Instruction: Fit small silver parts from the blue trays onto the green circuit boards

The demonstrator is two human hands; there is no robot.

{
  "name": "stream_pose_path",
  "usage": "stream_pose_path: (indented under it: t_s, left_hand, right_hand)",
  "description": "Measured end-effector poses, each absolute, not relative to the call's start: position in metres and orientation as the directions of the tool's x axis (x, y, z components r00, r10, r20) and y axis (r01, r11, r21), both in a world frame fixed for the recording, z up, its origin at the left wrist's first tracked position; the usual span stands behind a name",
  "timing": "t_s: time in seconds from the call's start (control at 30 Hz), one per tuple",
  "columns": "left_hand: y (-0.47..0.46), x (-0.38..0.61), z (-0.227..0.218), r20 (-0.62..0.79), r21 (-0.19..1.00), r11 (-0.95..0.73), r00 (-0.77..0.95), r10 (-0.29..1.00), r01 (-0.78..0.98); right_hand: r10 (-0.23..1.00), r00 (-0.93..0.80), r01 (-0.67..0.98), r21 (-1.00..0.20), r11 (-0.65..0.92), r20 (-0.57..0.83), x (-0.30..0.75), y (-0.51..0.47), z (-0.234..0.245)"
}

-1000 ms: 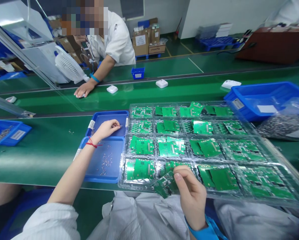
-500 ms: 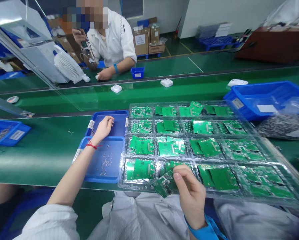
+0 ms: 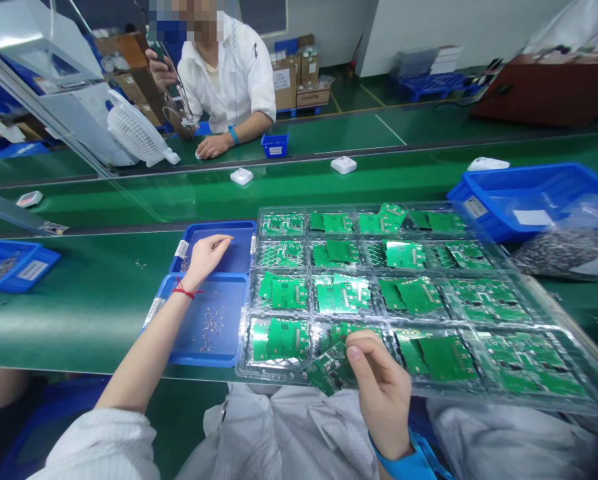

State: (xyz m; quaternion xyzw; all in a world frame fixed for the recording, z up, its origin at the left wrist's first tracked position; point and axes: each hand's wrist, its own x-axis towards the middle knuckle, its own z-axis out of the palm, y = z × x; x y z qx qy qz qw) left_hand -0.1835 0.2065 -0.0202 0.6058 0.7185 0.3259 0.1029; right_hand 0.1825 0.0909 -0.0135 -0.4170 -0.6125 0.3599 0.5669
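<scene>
My right hand (image 3: 381, 383) pinches a green circuit board (image 3: 331, 369) by its right edge, tilted over the front edge of the clear compartment tray (image 3: 273, 375). My left hand (image 3: 209, 255) is over the upper blue tray (image 3: 241, 248), its fingers pressed together and pointing right. Whatever lies between those fingertips is too small to make out. Tiny metal parts (image 3: 213, 327) are scattered in the lower blue tray (image 3: 236, 300), below my left wrist. More green boards (image 3: 339, 297) lie in the compartments, many of them overlapping.
A blue bin (image 3: 499, 200) and a bag of small parts (image 3: 563, 247) are at the right. At far left sits a small blue bin (image 3: 16, 267). White devices (image 3: 343, 165) lie on the green belt (image 3: 289, 183). Beyond it, a co-worker (image 3: 229, 87) sits near a white fan (image 3: 136, 130).
My left hand has shifted slightly right, its fingers more stretched out. The white devices on the belt have moved right. The co-worker has shifted a little; my right hand keeps its place.
</scene>
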Motion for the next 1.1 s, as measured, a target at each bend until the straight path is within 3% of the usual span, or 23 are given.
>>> stream_pose_path:
  t_s: [0.3, 1.1]
  left_hand:
    - [0.211, -0.19, -0.028, 0.253, 0.648, 0.048, -0.275, 0.928, 0.76]
    - [0.208, -0.183, -0.026, 0.248, 0.584, 0.026, -0.208, 0.946, 0.812]
  right_hand:
    - [0.916, -0.007, 0.106, -0.911, 0.399, 0.4, 0.182, 0.091, -0.01]
    - [0.917, -0.013, 0.096, -0.913, 0.397, 0.398, 0.182, 0.091, -0.012]
